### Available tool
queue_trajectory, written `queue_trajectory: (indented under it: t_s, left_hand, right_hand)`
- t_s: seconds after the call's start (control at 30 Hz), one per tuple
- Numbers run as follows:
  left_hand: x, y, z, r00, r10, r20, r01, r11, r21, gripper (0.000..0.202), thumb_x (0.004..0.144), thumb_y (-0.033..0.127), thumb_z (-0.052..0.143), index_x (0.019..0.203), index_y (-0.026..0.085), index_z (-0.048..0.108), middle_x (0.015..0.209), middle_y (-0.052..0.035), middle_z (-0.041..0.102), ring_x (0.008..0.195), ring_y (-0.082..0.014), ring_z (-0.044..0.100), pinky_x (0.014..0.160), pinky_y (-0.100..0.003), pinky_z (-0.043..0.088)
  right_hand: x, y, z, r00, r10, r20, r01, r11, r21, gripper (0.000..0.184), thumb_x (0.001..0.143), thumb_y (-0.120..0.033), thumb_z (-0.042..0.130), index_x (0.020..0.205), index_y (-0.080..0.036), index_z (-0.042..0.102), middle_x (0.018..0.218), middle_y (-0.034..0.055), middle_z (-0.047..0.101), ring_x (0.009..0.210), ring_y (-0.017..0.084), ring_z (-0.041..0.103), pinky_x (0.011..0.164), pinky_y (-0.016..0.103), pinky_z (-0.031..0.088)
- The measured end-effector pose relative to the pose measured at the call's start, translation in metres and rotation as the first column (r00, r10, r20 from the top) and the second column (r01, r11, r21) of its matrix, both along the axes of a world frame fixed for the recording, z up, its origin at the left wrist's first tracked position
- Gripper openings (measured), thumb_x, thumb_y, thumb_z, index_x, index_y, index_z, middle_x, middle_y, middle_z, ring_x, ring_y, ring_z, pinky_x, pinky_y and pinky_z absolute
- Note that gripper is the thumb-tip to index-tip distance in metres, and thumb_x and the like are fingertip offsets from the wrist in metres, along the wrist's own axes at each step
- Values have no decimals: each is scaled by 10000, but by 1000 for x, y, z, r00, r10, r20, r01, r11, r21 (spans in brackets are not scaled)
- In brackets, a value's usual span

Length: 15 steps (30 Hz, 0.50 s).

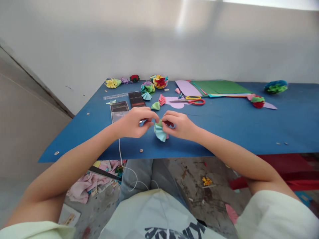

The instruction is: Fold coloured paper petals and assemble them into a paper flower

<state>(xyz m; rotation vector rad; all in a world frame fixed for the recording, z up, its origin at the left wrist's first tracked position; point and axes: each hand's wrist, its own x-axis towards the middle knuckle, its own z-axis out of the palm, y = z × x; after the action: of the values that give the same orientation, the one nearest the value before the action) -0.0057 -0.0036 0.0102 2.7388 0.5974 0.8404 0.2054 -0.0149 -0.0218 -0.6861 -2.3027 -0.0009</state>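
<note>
A small folded-paper flower [160,132] in pale blue, green and a little pink is upright between my hands, near the table's front edge. My right hand [180,125] pinches its upper right side between thumb and fingertips. My left hand [139,122] is curled beside it, the index fingertip close to its top. A small gap shows between the left thumb and index finger, with nothing visible in them. Whether the left fingertip touches the paper I cannot tell. Just beyond lie a green folded paper piece [156,106] and a pink one [162,100].
Scissors [195,100] lie on a lilac paper shape [175,104]. Behind are stacked coloured sheets [221,87] and several paper flowers [159,81]. Two phones, one grey-framed [119,109] with a white cable [120,149] and one dark [136,99], and a clear ruler [116,96] lie left.
</note>
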Motion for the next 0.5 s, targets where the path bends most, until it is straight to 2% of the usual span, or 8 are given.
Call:
queue_trajectory:
  t_s: [0.3, 0.43, 0.5]
  left_hand:
    - [1, 7, -6, 989, 8, -148, 0, 998, 57, 185, 830, 201, 489, 916, 205, 653, 747, -32, 609, 691, -117, 538, 624, -212, 407]
    - [4, 4, -8, 998, 4, -67, -5, 1000, -21, 156, 813, 187, 511, 873, 183, 655, 743, -20, 635, 671, -96, 551, 618, -190, 412]
    - [5, 3, -9, 1000, 21, -18, -22, 997, -68, 128, 804, 199, 526, 832, 162, 646, 685, -3, 621, 594, -72, 518, 570, -174, 399]
  right_hand:
    - [1, 2, -2, 1000, 0, -20, 0, 1000, -12, 72, 780, -159, 479, 777, -162, 550, 716, 15, 517, 611, 94, 454, 587, 219, 420]
    - [1, 1, -1, 1000, 4, -25, -5, 1000, -21, 72, 783, -160, 479, 772, -159, 550, 708, 13, 510, 609, 94, 451, 585, 219, 417]
    - [2, 1, 0, 1000, 11, -22, -11, 1000, -29, 72, 786, -161, 480, 775, -158, 551, 710, 13, 510, 613, 94, 455, 588, 219, 419]
